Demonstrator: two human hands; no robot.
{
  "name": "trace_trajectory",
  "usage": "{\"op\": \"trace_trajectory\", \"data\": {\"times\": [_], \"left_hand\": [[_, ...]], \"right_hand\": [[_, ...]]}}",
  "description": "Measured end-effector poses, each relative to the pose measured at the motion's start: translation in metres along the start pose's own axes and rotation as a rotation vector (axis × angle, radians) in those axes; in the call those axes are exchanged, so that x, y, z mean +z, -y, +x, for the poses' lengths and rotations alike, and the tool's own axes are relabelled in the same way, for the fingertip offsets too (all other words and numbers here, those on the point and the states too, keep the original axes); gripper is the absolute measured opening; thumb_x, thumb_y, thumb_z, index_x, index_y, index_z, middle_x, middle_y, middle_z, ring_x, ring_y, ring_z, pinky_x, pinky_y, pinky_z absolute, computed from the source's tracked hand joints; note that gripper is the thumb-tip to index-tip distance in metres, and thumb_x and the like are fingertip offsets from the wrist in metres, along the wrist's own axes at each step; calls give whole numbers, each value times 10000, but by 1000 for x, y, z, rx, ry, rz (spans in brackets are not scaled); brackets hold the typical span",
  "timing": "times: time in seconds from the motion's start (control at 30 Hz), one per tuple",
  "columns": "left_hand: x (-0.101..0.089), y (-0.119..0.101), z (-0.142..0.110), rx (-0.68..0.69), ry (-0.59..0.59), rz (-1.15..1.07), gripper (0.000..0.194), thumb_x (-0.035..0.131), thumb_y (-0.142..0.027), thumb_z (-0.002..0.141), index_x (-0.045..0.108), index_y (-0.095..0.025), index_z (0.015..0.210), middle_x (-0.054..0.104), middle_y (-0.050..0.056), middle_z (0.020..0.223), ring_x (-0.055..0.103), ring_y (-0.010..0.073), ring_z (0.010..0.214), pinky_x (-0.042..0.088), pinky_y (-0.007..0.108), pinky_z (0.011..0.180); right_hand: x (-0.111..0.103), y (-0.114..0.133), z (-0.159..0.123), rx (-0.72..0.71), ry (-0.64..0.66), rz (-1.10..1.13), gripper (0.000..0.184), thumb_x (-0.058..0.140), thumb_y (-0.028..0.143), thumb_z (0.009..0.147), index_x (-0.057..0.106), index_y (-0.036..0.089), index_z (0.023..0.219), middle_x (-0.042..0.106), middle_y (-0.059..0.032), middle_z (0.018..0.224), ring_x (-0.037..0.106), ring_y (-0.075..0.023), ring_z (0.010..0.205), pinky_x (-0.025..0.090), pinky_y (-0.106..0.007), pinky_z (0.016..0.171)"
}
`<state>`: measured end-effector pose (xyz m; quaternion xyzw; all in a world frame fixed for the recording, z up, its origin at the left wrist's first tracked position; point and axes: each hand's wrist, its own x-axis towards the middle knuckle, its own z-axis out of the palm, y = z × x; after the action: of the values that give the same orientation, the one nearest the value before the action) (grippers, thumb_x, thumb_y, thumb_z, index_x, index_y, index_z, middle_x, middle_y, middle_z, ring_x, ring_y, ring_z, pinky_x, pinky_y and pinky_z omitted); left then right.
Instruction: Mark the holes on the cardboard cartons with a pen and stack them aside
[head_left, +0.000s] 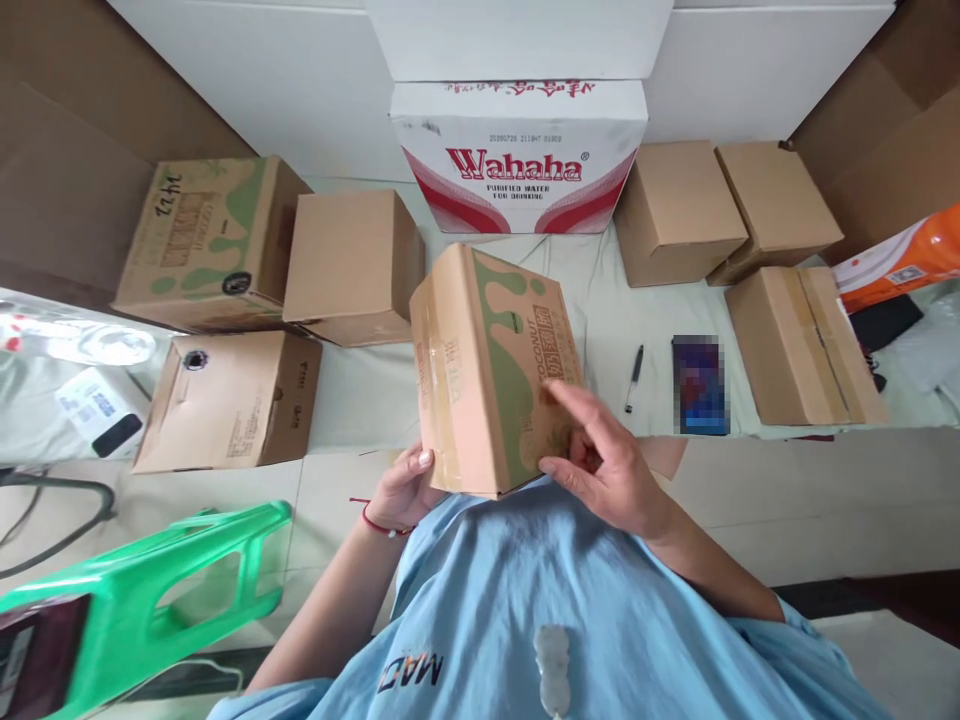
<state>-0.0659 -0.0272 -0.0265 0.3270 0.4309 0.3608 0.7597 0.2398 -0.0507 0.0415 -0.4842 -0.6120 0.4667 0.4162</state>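
A taped cardboard box [491,370] with a green printed side is held tilted above the table's front edge, close to my body. My left hand [405,485] grips its lower left corner, with the thumb on the taped face and the other fingers partly hidden behind. On the green side, my right hand [607,455] has its index finger stretched out against the print. The right thumb is apart from that finger, near the box's lower edge, and the remaining fingers are curled. A black pen [634,379] and a phone [700,385] with a blurred screen lie to the right.
A white Wahaha carton [517,160] stands at the back. Brown boxes flank it, including a plain one [345,260] on the left and a taped one [799,345] on the right. A green plastic stool [127,570] stands at lower left.
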Motion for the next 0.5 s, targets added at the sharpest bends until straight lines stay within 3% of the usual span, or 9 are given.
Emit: {"op": "trace_trajectory", "data": {"times": [0.07, 0.13, 0.2, 0.33, 0.43, 0.5], "left_hand": [[4, -1, -2, -27, 19, -62, 613, 936, -609, 761, 802, -191, 1190, 869, 144, 1028, 856, 384, 994, 709, 502, 934], [12, -5, -1, -17, 99, -66, 680, 972, -571, 756, 776, -203, 1293, 860, 155, 1152, 844, 385, 1084, 693, 490, 976], [21, -10, 1, 11, 199, -4, 743, 977, -525, 786, 728, -228, 1420, 825, 168, 1299, 816, 383, 1193, 674, 477, 1016], [34, -22, 11, 120, 270, 247, 762, 944, -409, 863, 658, -250, 1550, 743, 170, 1489, 732, 370, 1373, 601, 476, 1155], [35, -29, 16, 193, 248, 240, 733, 882, -564, 881, 695, -262, 1522, 753, 151, 1482, 701, 397, 1409, 574, 512, 1188], [36, -33, 16, 239, 180, 189, 734, 792, -742, 890, 750, -254, 1436, 787, 147, 1408, 731, 399, 1348, 611, 494, 1120]], "right_hand": [[-6, -3, 2, 229, -95, 132, 1109, 933, 438, 892, 274, 499, 1782, 328, -125, 1863, 619, -65, 616, 650, -302, 572], [-16, -10, 7, 391, -133, 238, 1253, 995, 490, 802, 233, 482, 1796, 226, -160, 1891, 574, -45, 602, 591, -280, 515], [-28, -18, 13, 489, -166, 302, 1189, 980, 569, 792, 339, 412, 1780, 287, -175, 1868, 587, -56, 625, 547, -265, 492], [-40, -32, 25, 517, -237, 378, 871, 869, 701, 859, 639, 292, 1592, 631, -138, 1624, 695, -145, 802, 570, -263, 578], [-39, -33, 26, 372, -210, 319, 654, 819, 670, 920, 747, 318, 1467, 753, -89, 1413, 732, -231, 1037, 618, -301, 700], [-37, -30, 23, 288, -187, 251, 612, 797, 649, 945, 742, 356, 1479, 717, -75, 1480, 718, -220, 1001, 596, -302, 675]]}}
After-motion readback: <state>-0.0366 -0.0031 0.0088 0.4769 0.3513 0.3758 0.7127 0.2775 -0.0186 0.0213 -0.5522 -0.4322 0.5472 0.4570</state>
